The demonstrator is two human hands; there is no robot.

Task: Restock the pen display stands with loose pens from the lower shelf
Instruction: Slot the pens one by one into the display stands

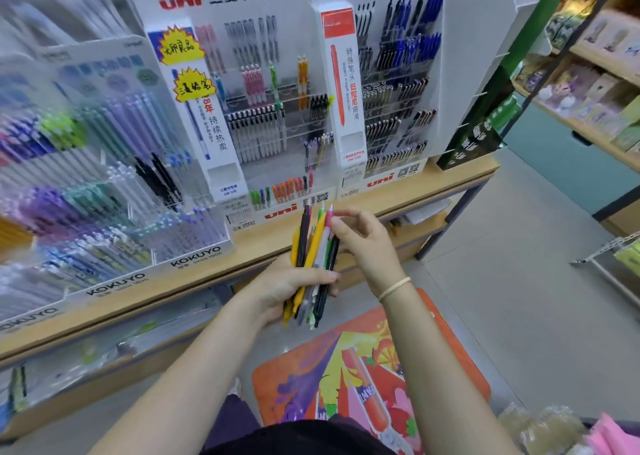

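Left hand (294,285), centre of frame: fingers curled round a bundle of pens (313,264), gripped at its lower half. The bundle stands roughly upright, fanned slightly, tips projecting above and below the fist. Colours seen in it: yellow, black, green, pink and a clear barrel.

Right hand (363,243), just right of the bundle: fingers loosely bent, thumb and forefinger (341,227) closed at the pink pen (329,217) near its top. Whether they actually pinch it or only touch it cannot be confirmed from this angle. A pale band (394,288) sits on the right wrist.

The bundle is held in front of the wooden shelf (433,184) edge, directly below the left uni stand (256,108), upper centre. That stand carries rows of pens in pink, green, orange, black and white, with a mixed-colour row at its base. The right uni stand (388,84), upper centre-right, holds mostly black and blue pens.

Kokuyo stands (104,195) fill the left of the frame, blurred, with purple, blue and green stock.

The lower shelf (86,350), lower left, holds packaged goods, indistinct. An orange printed mat (363,368) lies on the floor at lower centre. Further shelving with boxed goods (595,84) occupies the upper right.
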